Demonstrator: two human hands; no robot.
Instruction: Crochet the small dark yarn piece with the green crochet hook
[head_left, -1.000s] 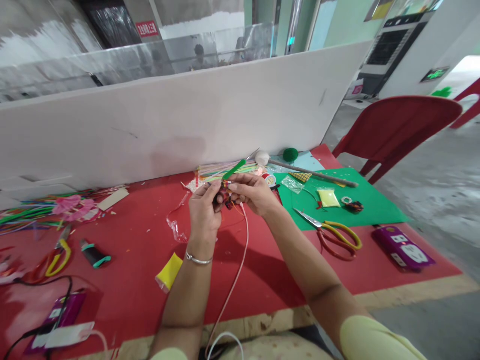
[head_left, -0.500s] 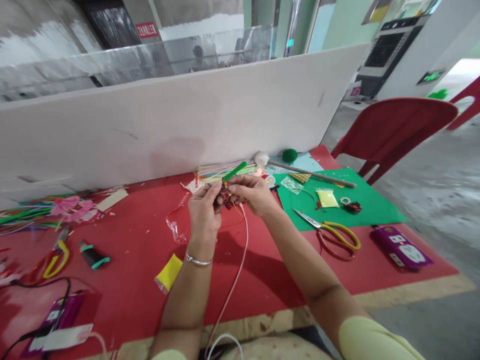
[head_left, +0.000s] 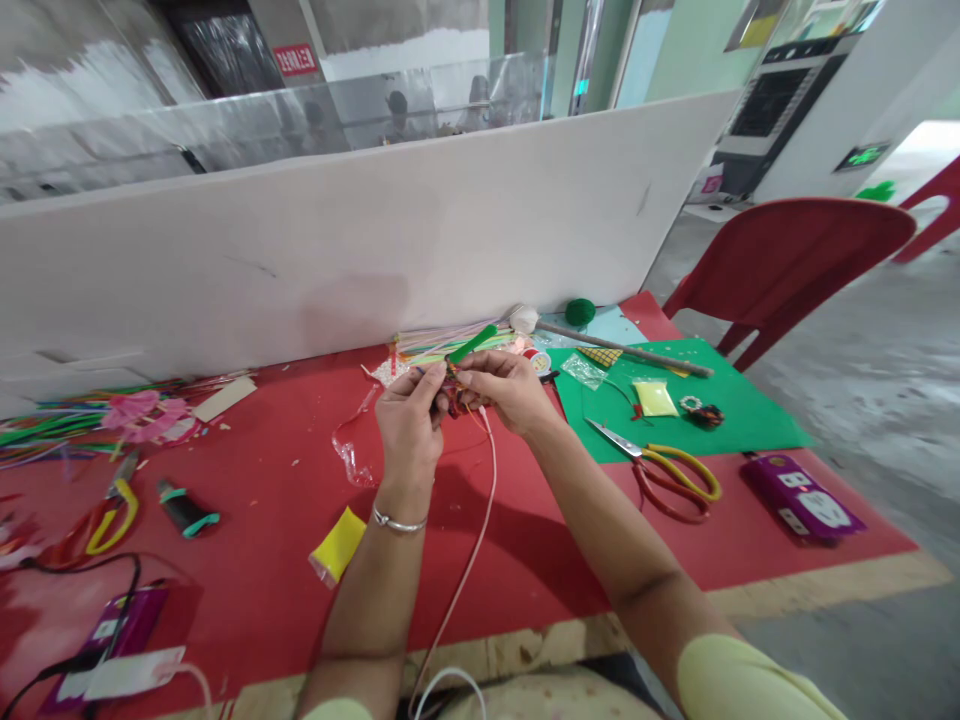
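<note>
My left hand [head_left: 411, 415] and my right hand [head_left: 506, 390] meet over the table, thumbs and fingertips pinched together. Between them is a small bundle of dark red and multicoloured thread [head_left: 456, 395], mostly covered by the fingers. Orange strands hang beneath it. A slim green-handled tool [head_left: 472, 344] slants up from the fingertips; whether a hand grips it or it lies behind cannot be seen. A pale pink cable [head_left: 491, 480] runs from just under my right hand to the table's front edge.
Scissors [head_left: 664, 475] lie partly on a green sheet [head_left: 750, 400], left of a purple power strip [head_left: 804, 497]. A yellow packet [head_left: 339, 545] lies beside my left forearm. Pliers [head_left: 116, 510] and a dark-handled cutter [head_left: 184, 508] rest on the left. A white board [head_left: 300, 250] stands behind.
Both hands stay in nearly the same place, still pinching the bundle. The green-handled tool has shifted very slightly to the right.
</note>
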